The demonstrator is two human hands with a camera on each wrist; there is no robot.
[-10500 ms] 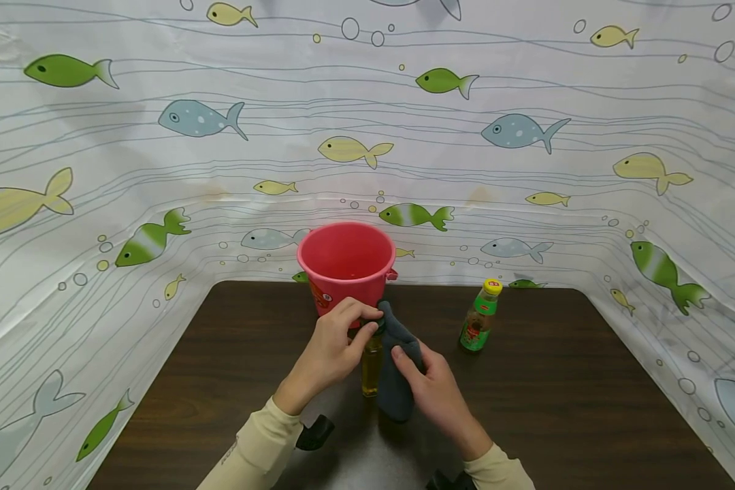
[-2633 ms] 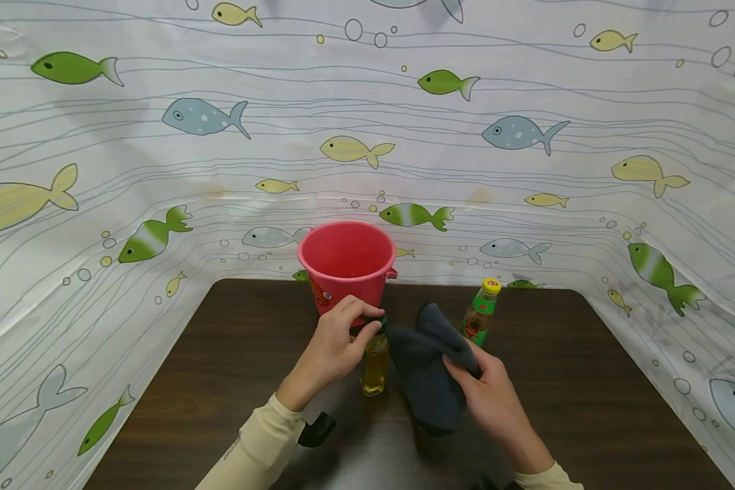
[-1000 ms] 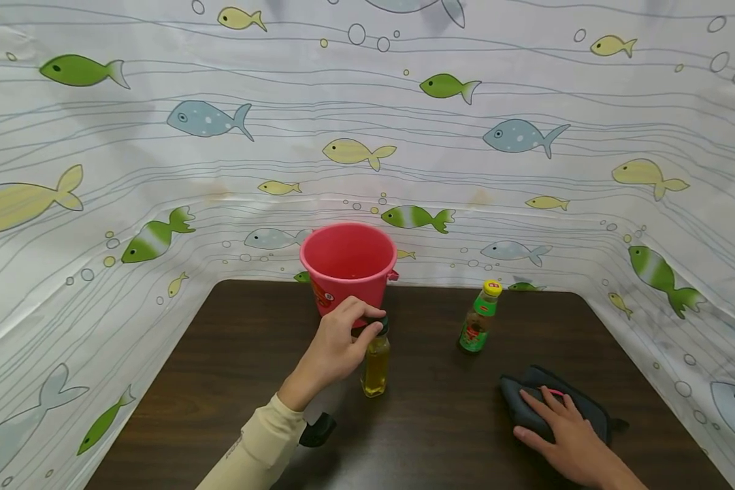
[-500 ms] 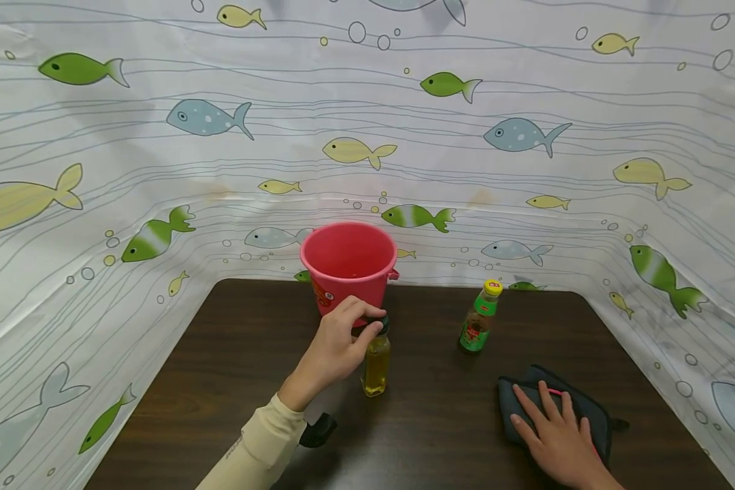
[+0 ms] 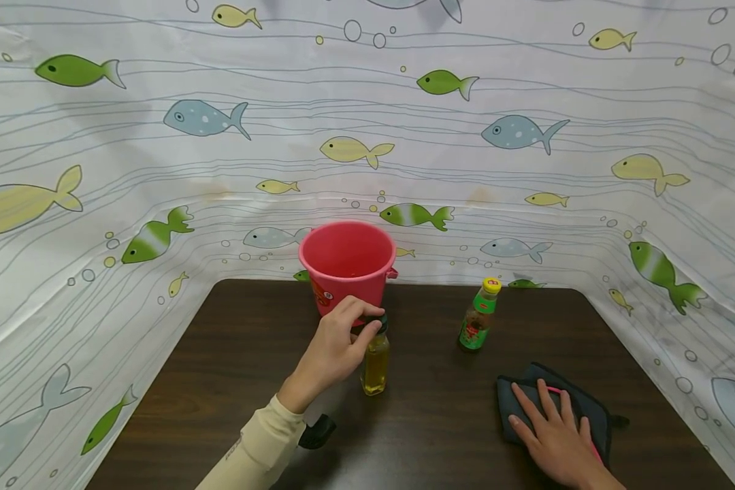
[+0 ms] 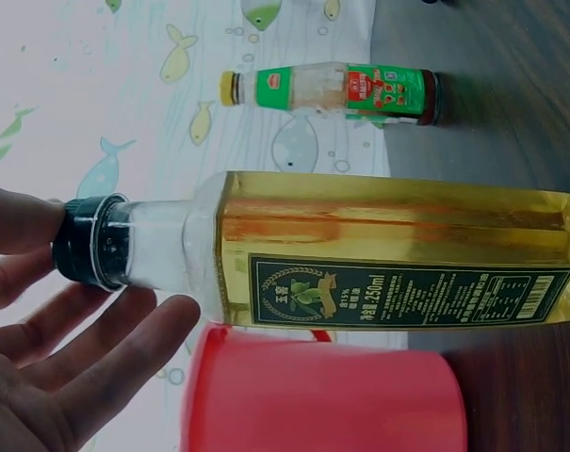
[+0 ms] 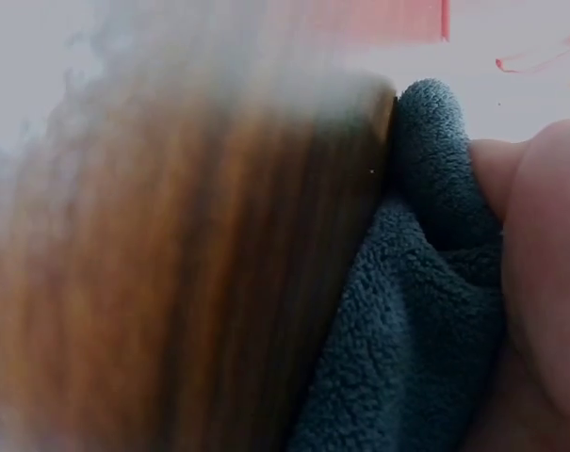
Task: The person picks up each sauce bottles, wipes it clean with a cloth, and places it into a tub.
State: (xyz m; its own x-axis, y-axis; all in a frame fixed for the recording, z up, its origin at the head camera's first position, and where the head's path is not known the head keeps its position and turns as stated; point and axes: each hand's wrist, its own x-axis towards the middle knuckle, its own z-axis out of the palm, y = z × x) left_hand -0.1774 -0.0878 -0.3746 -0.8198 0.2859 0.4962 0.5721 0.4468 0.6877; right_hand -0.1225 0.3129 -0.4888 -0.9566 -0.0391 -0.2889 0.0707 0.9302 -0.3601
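In the head view my left hand (image 5: 333,347) pinches the dark cap (image 5: 380,322) of a glass bottle of golden oil (image 5: 376,367), which stands upright on the table. The left wrist view shows thumb and finger at the black cap (image 6: 89,242), the other fingers spread beside the neck, and a dark label on the oil bottle (image 6: 398,212). On the right, my right hand (image 5: 557,435) rests with fingers spread on a folded dark grey cloth (image 5: 511,408) with a bit of pink edging. Close up in the right wrist view, the cloth (image 7: 407,330) looks fluffy.
Behind the oil bottle stands a red bucket (image 5: 346,286). A sauce bottle (image 5: 478,316) with green label and yellow cap is upright to the right of the bucket. The dark wooden table (image 5: 220,381) meets a white fish-patterned sheet (image 5: 282,122) at its back and sides.
My right hand, earlier holding the grey cloth against the oil bottle, has carried it right and laid it on the table, its fingers now spread flat. My left hand keeps its pinch on the cap.
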